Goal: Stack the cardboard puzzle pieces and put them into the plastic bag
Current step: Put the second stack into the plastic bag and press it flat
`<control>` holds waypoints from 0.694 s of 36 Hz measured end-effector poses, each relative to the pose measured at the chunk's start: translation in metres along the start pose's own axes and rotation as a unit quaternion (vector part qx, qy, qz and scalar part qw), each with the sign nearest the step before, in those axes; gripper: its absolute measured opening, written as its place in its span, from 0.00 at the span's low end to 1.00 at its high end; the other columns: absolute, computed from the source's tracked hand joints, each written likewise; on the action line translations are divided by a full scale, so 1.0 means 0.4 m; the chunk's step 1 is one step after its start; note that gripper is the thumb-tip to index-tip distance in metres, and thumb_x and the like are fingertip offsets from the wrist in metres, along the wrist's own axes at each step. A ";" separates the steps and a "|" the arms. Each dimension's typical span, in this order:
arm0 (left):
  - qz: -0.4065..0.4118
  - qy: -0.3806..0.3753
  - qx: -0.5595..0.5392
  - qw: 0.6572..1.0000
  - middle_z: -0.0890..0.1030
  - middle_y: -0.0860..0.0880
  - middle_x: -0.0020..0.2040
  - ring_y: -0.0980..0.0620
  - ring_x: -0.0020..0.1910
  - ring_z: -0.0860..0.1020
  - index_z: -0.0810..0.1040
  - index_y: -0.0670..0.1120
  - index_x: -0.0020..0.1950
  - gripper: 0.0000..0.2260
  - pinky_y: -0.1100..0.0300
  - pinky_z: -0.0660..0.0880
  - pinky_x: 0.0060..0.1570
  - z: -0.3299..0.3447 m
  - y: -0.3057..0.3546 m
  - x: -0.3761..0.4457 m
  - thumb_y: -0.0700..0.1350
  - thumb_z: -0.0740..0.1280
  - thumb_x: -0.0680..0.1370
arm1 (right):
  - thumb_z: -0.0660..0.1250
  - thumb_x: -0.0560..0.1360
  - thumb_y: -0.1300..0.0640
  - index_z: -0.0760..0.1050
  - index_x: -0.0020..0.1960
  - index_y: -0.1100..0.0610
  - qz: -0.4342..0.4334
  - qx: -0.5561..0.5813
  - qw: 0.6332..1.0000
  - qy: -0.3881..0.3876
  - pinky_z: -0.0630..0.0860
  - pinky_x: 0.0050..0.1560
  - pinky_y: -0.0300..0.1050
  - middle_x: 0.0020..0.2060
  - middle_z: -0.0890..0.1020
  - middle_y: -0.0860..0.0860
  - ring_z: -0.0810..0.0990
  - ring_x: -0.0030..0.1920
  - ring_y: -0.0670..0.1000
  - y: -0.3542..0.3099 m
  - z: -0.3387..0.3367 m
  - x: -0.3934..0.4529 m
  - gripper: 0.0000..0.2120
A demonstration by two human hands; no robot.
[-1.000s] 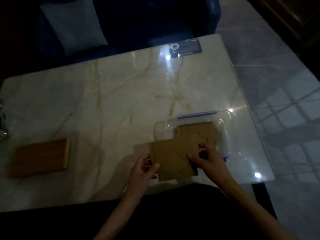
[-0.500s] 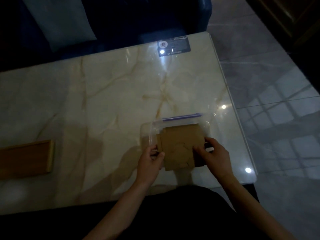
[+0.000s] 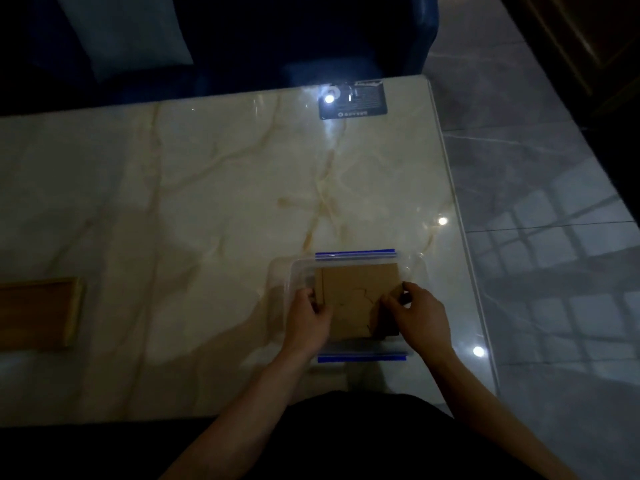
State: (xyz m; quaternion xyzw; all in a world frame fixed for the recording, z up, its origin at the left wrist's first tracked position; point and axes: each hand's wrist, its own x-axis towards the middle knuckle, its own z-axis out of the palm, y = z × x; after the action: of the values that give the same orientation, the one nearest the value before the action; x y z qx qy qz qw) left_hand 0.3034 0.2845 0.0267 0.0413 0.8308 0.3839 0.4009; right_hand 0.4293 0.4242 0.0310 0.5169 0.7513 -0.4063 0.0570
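Since a second ago the flat brown cardboard puzzle pieces (image 3: 360,299), square and matte, have slid from the table's near edge onto the clear, blue-striped plastic bag (image 3: 353,259) at five o'clock on the glossy marble table (image 3: 207,202). Left hand (image 3: 306,322) and right hand (image 3: 417,315) pinch the stack's opposite sides, fingers curled.

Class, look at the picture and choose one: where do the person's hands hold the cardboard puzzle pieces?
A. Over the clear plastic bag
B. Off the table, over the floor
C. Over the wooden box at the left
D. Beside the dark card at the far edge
A: both hands, left hand and right hand, hold the cardboard puzzle pieces over the clear plastic bag, between its two blue strips.
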 end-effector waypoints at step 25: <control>-0.037 0.060 0.212 0.975 0.70 0.43 0.63 0.43 0.57 0.74 0.63 0.45 0.68 0.18 0.54 0.71 0.50 0.045 0.009 0.019 0.45 0.59 0.79 | 0.66 0.77 0.47 0.76 0.53 0.54 0.026 -0.022 0.999 -0.017 0.73 0.44 0.44 0.52 0.75 0.53 0.74 0.40 0.49 0.022 0.065 0.036 0.11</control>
State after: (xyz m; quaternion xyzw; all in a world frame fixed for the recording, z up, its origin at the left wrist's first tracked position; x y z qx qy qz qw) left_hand 0.3099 0.3008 0.0176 0.0714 0.9166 0.1857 0.3468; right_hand 0.4210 0.4186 0.0017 0.5276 0.7456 -0.3967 0.0914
